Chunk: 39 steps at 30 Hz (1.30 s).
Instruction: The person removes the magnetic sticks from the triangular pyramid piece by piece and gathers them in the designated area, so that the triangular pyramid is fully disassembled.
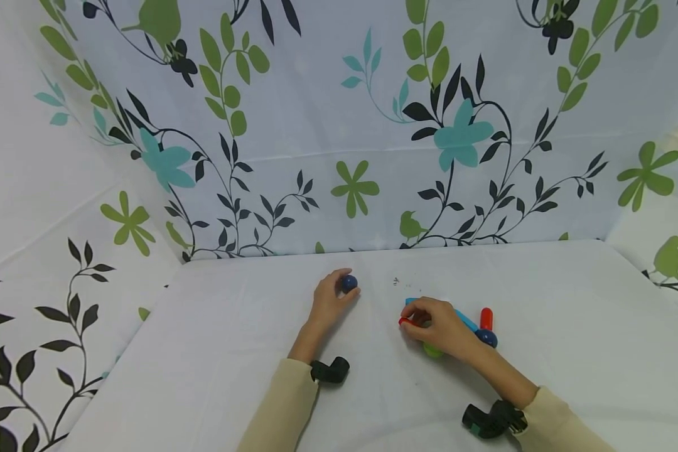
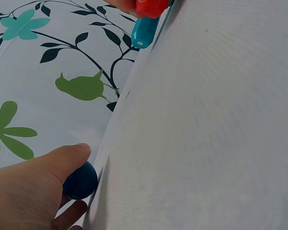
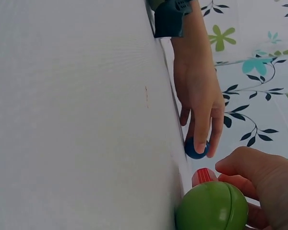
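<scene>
My left hand [image 1: 328,302] holds a dark blue ball [image 1: 349,284] on the white table, its fingers and thumb curved round it. The same ball [image 2: 80,181] shows under the thumb in the left wrist view. To the right, my right hand [image 1: 443,328] pinches a small red piece [image 1: 404,321], mostly covered by the fingers. Below that hand a green ball [image 1: 432,351] partly shows; in the right wrist view the green ball [image 3: 212,207] stands in front of the red piece [image 3: 203,176]. A light blue stick [image 1: 466,321] lies partly hidden behind the hand.
A red stick [image 1: 486,318] and another dark blue ball [image 1: 487,338] lie just beyond the right wrist. The white tabletop [image 1: 215,351] meets a leaf-patterned cloth [image 1: 316,125] at the back. Each wrist carries a black camera [image 1: 330,370].
</scene>
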Each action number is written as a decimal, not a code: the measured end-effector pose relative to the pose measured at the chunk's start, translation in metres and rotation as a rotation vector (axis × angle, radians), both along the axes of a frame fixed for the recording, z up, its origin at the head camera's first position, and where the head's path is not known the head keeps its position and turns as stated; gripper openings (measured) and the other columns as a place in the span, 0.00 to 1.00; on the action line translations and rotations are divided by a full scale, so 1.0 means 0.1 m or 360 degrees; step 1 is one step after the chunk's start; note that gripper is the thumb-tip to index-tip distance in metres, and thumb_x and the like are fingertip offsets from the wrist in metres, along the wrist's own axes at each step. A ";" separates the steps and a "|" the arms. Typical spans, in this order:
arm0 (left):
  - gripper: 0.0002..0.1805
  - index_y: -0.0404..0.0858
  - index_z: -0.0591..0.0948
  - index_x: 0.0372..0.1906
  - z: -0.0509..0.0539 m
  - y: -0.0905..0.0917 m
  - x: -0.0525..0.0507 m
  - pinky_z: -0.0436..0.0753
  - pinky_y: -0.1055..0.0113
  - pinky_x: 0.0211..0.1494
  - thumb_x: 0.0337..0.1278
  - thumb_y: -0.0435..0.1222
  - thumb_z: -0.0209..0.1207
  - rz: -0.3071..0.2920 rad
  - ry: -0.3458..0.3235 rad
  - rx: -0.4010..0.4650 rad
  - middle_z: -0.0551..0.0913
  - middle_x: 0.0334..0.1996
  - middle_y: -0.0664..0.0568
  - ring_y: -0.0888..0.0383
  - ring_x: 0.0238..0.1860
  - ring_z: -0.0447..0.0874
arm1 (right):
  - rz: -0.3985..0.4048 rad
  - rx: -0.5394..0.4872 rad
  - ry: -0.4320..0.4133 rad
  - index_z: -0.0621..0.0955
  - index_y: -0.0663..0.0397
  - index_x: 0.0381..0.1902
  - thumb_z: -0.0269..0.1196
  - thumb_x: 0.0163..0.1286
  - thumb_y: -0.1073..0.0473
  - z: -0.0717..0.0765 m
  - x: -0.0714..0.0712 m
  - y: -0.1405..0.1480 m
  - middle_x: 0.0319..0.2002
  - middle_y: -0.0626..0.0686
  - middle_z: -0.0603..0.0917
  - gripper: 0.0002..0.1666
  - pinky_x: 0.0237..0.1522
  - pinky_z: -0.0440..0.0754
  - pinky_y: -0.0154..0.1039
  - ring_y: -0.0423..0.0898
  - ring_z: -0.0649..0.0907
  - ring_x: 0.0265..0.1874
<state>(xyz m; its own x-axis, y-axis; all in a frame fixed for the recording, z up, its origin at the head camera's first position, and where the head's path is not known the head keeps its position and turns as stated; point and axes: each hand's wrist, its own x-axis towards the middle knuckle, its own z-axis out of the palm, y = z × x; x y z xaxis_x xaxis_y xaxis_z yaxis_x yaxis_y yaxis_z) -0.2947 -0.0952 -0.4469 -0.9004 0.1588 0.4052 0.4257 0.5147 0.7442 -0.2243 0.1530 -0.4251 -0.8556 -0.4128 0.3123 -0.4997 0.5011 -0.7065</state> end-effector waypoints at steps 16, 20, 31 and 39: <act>0.19 0.35 0.80 0.55 0.13 0.09 0.02 0.68 0.44 0.62 0.59 0.35 0.64 -0.0063 0.0240 -0.0097 0.79 0.54 0.40 0.42 0.59 0.73 | -0.0142 -0.0035 0.0167 0.83 0.63 0.41 0.67 0.61 0.71 0.16 -0.06 0.20 0.38 0.54 0.85 0.10 0.43 0.84 0.43 0.49 0.83 0.37; 0.17 0.36 0.81 0.54 0.19 0.15 0.04 0.69 0.48 0.64 0.60 0.34 0.64 -0.0108 0.0283 -0.0158 0.80 0.53 0.43 0.45 0.59 0.73 | -0.0217 0.0006 0.0215 0.83 0.62 0.41 0.66 0.60 0.72 0.19 -0.08 0.26 0.39 0.54 0.85 0.11 0.44 0.84 0.47 0.51 0.83 0.39; 0.16 0.40 0.81 0.53 0.25 0.34 0.13 0.70 0.51 0.65 0.59 0.35 0.65 -0.0258 0.0331 -0.0348 0.81 0.52 0.48 0.49 0.60 0.73 | -0.0350 0.0161 0.0087 0.83 0.62 0.43 0.67 0.61 0.68 0.21 -0.10 0.37 0.47 0.62 0.82 0.11 0.50 0.79 0.58 0.60 0.78 0.48; 0.17 0.37 0.80 0.55 0.26 0.43 0.18 0.73 0.60 0.64 0.61 0.34 0.64 -0.0494 0.0276 -0.0361 0.80 0.53 0.48 0.53 0.59 0.76 | -0.0304 0.0217 -0.0056 0.80 0.66 0.47 0.61 0.61 0.72 0.20 -0.09 0.40 0.48 0.65 0.80 0.15 0.45 0.83 0.54 0.58 0.79 0.43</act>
